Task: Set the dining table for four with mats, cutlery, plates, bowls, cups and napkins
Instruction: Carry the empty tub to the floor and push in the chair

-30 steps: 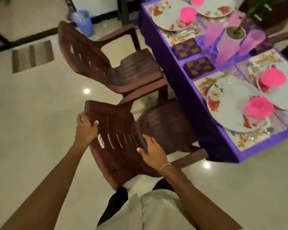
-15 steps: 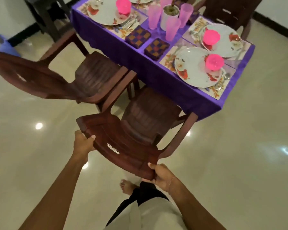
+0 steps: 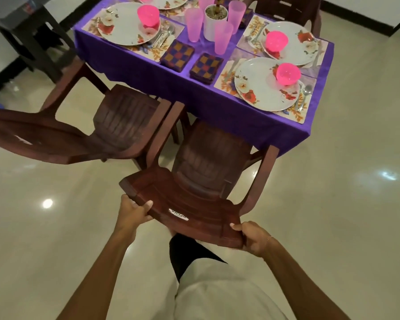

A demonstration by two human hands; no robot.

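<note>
The left hand [image 3: 133, 213] and right hand [image 3: 252, 236] grip the chair [image 3: 194, 199] back, now nearer the table [image 3: 217, 107].

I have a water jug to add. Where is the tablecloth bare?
Only a small patch of purple tablecloth is bare, between the two checked napkins and the pink plastic cups. Elsewhere it's crowded: cups ring the white plant pot; floral mats reach the edges.

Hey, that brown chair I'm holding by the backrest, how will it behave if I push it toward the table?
Probably light: the chair looks like moulded plastic, and the left hand and right hand grip only its backrest top. It likely slides easily on the glossy floor. Pushed from that high, it might tip forward.
</note>
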